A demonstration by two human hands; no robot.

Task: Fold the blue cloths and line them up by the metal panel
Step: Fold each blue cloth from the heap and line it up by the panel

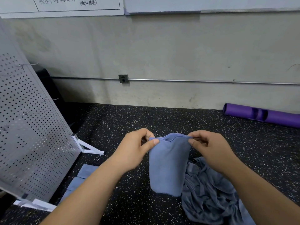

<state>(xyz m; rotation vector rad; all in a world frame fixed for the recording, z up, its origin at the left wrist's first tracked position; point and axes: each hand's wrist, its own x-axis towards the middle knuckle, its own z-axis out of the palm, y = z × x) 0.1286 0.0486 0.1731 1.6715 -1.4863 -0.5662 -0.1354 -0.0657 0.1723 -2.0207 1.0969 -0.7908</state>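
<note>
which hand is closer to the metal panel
Left. The left hand pinches the held cloth's corner on the side of the metal panel; the right hand pinches the other corner, farther away, above the cloth pile.

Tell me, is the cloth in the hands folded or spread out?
Folded: the held cloth hangs doubled, two layered edges pinched by left hand and right hand.

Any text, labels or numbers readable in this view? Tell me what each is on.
White paper sheet on the wall: handwritten characters, too blurred and cut off to read.
Grey wall outlet: no readable marking.
Blue cloth held up, perforated metal panel, purple roll: no text visible.
</note>
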